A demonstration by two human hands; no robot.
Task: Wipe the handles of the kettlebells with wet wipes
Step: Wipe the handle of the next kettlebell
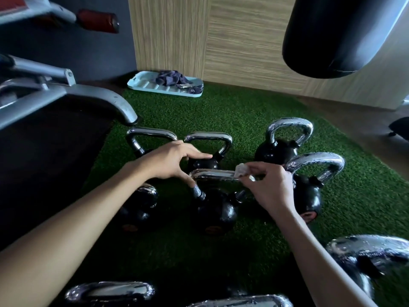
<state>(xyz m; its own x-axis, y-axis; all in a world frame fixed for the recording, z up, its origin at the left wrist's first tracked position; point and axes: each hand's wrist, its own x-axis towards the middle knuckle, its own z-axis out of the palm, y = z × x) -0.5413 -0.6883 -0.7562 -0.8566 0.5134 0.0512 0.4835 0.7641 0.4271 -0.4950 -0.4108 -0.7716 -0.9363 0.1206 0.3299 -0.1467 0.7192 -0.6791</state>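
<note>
Wiping kettlebell [213, 209] handle [212, 175] | right hand [272, 189] pinches limp wet wipe [241, 170], slick chrome under fingertips | left hand [174, 160] loose-fingered, thumb at bend | kettlebell likely heavy.

Green turf [221, 111] carries black, chrome-handled kettlebells [276, 149] standing upright in a loose cluster, and 1 pale tray [141, 85] lies at its far edge.

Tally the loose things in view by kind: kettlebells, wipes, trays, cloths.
black kettlebells with chrome handles: 9
white wet wipe: 1
light blue plastic tray: 1
purple cloth: 1
Total: 12
</note>
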